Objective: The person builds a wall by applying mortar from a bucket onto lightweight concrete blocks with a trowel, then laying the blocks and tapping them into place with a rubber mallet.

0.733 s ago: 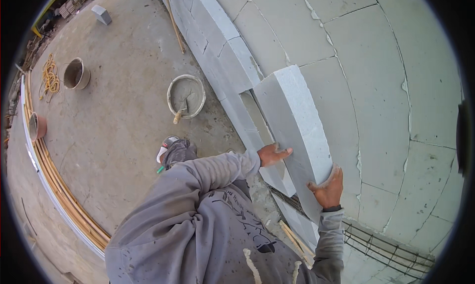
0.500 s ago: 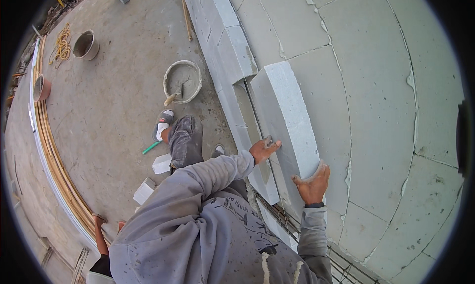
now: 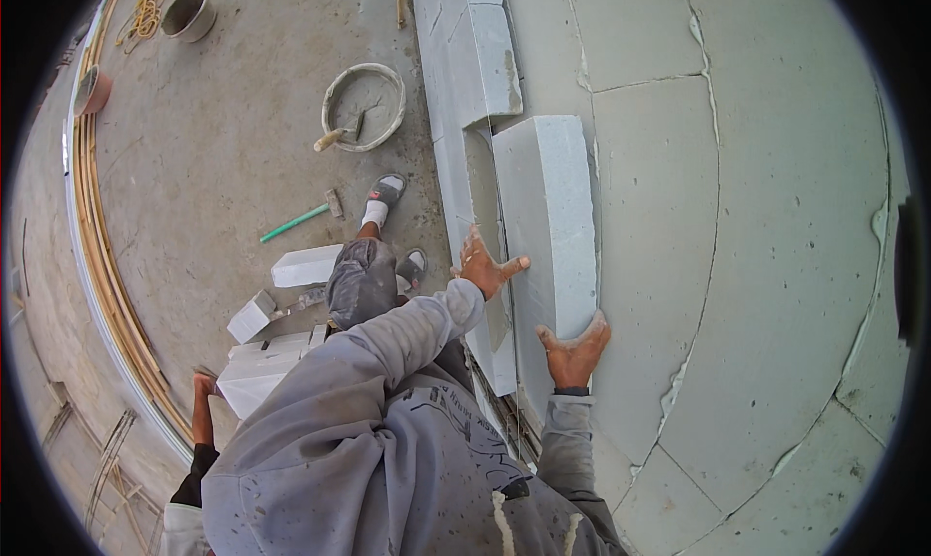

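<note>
A pale aerated concrete block (image 3: 570, 202) stands beside the low block wall (image 3: 485, 47), next to a gap in its upper course. My right hand (image 3: 577, 352) clasps the near end of the block, with the thumb on one side and the fingers on the other. My left hand (image 3: 487, 265) is open with its fingers spread over the gap. Its thumb reaches the block's left face, perhaps touching it. Grey mortar (image 3: 482, 183) covers the bed in the gap. A thin string runs along the wall there.
On the floor left of the wall are a mortar tub (image 3: 393, 134) with a trowel (image 3: 335, 137), a green-handled hammer (image 3: 296, 222) and loose blocks (image 3: 305, 265). Further left are buckets (image 3: 189, 15) and long timbers (image 3: 89, 226). Another person's hand (image 3: 206, 381) touches blocks at lower left.
The block has swung closer in line with the wall, beside the gap. My left hand has spread its fingers and turned toward the gap. The whole view has shifted.
</note>
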`<state>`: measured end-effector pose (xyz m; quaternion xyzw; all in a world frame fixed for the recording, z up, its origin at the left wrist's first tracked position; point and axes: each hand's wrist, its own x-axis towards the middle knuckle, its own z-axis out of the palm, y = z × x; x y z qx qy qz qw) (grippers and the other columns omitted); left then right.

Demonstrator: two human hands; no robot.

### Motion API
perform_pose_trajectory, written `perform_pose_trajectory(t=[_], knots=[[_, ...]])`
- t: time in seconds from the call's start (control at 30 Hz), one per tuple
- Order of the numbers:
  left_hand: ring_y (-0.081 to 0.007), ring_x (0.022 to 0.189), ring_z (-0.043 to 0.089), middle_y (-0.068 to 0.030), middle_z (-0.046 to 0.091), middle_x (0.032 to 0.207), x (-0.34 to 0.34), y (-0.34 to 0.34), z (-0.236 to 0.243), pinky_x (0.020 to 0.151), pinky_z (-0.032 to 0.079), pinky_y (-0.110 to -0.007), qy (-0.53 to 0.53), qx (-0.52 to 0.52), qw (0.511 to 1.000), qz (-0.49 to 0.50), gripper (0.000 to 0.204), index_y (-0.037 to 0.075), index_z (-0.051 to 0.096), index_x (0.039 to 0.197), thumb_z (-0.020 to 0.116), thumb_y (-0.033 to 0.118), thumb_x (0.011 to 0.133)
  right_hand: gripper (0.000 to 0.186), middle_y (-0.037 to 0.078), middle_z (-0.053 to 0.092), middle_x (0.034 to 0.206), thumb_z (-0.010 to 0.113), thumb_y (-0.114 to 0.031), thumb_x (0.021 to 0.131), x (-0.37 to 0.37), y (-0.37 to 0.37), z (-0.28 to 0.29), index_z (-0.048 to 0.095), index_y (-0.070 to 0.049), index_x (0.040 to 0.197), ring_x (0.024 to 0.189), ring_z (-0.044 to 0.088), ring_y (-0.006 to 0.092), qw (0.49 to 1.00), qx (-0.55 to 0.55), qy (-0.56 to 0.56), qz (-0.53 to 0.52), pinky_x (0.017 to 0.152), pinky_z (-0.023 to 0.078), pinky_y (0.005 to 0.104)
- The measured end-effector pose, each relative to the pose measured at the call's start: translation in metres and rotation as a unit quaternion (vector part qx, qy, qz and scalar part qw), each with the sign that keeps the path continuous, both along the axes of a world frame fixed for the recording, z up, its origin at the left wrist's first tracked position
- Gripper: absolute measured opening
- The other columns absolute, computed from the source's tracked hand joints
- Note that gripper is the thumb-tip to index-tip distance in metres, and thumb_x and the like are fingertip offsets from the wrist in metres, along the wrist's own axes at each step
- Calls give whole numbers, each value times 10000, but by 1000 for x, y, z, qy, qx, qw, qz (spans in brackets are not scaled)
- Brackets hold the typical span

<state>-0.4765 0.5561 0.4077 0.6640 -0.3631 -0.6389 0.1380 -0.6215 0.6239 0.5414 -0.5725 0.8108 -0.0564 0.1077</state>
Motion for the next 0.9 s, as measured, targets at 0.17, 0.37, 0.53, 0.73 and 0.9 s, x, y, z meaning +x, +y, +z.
perform_pose_trajectory(t=[0.17,0.37,0.53,0.73,0.9], knots=[[-417,1327,202,-381,170,1379,-16,13,-66,1087,224,-392,135,-41,982,126,1339,-133,-39,1365,684,691,596,938,265,427,1144,850,-277,519,4,-8,-24,348,79,1226,1114,378,425,999,25,33,17,968,289,514],[-408,1325,217,-377,198,1373,-8,2,-60,1082,238,-394,244,53,961,117,1328,-139,-18,1365,694,681,601,953,290,409,1184,842,-319,540,3,-5,-41,342,95,1237,1149,357,437,999,33,26,-5,994,266,520],[-392,1320,246,-364,210,1379,-21,16,-115,1072,258,-378,331,71,930,146,1333,-153,60,1364,633,762,581,1011,314,380,1227,843,-366,538,9,-7,-58,323,107,1264,1180,336,448,998,51,21,-3,1011,260,513],[-348,1337,225,-299,206,1418,-12,12,-142,1072,246,-380,317,71,936,133,1232,-121,90,1382,628,711,650,1059,322,415,1226,852,-395,525,13,-18,-82,321,160,1254,1186,372,431,995,97,15,-8,1020,298,450],[-351,1362,149,-277,141,1448,-14,6,-161,1095,190,-416,382,109,898,188,1178,-94,73,1394,486,768,706,1092,329,415,1232,843,-445,514,3,-18,-108,323,167,1253,1192,373,430,994,104,29,12,1025,302,439]])
